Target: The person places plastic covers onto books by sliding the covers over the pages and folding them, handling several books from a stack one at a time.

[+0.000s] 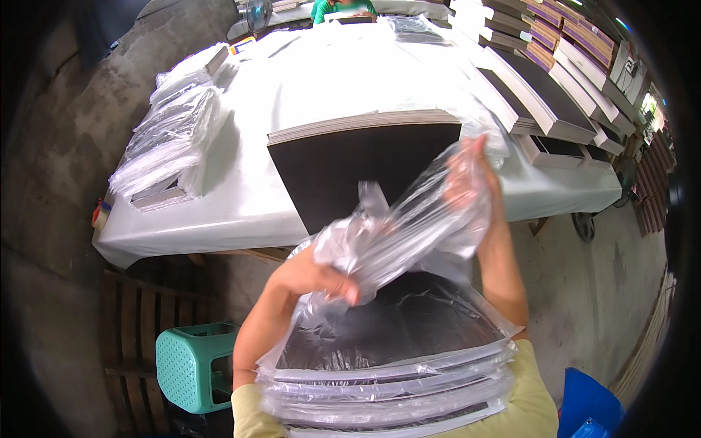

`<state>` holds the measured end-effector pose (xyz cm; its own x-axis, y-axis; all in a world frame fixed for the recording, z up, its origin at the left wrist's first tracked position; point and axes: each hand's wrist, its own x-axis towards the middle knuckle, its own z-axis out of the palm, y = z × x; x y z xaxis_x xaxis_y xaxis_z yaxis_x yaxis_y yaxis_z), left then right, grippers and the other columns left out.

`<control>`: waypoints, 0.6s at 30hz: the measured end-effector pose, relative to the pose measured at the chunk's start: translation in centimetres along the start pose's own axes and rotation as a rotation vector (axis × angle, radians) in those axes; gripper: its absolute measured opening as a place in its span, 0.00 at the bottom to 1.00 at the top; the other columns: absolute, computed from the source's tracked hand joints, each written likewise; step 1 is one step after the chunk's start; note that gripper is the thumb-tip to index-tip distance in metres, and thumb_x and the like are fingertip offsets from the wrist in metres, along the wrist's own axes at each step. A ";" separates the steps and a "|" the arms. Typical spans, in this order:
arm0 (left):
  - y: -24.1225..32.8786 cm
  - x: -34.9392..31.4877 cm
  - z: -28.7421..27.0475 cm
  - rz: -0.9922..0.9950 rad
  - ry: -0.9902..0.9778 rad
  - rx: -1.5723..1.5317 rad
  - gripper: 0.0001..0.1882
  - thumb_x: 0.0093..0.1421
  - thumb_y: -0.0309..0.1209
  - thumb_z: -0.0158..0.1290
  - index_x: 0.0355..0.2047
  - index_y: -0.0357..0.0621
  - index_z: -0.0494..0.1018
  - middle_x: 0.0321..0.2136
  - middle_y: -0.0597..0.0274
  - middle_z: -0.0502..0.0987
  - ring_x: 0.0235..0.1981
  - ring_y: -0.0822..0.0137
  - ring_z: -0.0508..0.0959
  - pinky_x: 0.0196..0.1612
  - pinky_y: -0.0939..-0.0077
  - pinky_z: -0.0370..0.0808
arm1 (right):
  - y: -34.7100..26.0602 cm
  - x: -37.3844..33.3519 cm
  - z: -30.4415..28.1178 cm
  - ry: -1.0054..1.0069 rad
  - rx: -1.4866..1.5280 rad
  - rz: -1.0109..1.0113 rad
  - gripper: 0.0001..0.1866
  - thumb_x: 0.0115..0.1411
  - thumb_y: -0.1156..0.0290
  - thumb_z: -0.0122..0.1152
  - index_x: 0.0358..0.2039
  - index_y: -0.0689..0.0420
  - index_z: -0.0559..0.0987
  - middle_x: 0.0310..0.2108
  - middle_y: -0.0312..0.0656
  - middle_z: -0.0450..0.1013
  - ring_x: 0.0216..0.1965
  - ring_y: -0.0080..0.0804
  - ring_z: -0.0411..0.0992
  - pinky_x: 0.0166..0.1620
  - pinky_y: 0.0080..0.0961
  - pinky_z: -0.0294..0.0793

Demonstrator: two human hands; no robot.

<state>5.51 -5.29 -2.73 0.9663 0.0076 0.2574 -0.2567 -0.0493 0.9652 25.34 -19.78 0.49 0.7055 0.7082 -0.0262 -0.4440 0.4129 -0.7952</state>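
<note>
Clear plastic bag (423,233) film is stretched, crumpled, between my two hands. My left hand (318,276) is closed on its lower left part, with the thumb pointing right. Higher up, my right hand (467,179) is closed on the film's other end, its fingers partly covered and blurred. Below the hands, against my body, is a pile of flat black panels (387,321) with pale edges, wrapped in clear plastic. Just beyond, a stack of bare black panels (358,164) with white edges leans over the table's near edge.
The table (321,80) has a white cover. Plastic-wrapped panels (171,139) are piled on its left; black-and-white panels (540,87) and cartons (577,33) are at the right. A green stool (179,369) stands lower left, a blue object (588,401) lower right. A person in green (339,9) is beyond.
</note>
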 end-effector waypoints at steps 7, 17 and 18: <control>-0.8 -5.3 -4.2 -0.097 0.259 0.001 0.16 0.47 0.40 0.56 0.31 0.41 0.73 0.29 0.62 0.75 0.27 0.66 0.70 0.33 0.72 0.67 | -1.9 0.5 -3.7 0.037 -0.108 -0.031 0.19 0.55 0.48 0.48 0.18 0.49 0.63 0.10 0.24 0.49 0.09 0.12 0.47 0.13 0.12 0.48; -2.6 -4.2 -3.3 0.001 0.238 -0.108 0.29 0.47 0.48 0.55 0.43 0.40 0.66 0.34 0.57 0.71 0.32 0.64 0.72 0.35 0.69 0.72 | -0.8 -0.7 -5.1 -0.924 0.310 -0.031 0.21 0.49 0.54 0.56 0.28 0.64 0.74 0.29 0.44 0.73 0.30 0.28 0.70 0.35 0.21 0.68; -3.0 -4.9 -3.5 -0.172 0.197 0.136 0.25 0.47 0.45 0.56 0.39 0.39 0.69 0.32 0.57 0.73 0.33 0.66 0.72 0.35 0.72 0.71 | -1.1 -0.8 -4.8 -0.819 0.403 -0.063 0.19 0.49 0.57 0.57 0.28 0.64 0.74 0.29 0.44 0.73 0.30 0.29 0.71 0.35 0.21 0.68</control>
<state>1.43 -1.64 -6.72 0.9695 0.2208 0.1068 -0.0712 -0.1633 0.9840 27.90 -23.50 -1.52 0.1905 0.7991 0.5703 -0.6856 0.5241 -0.5053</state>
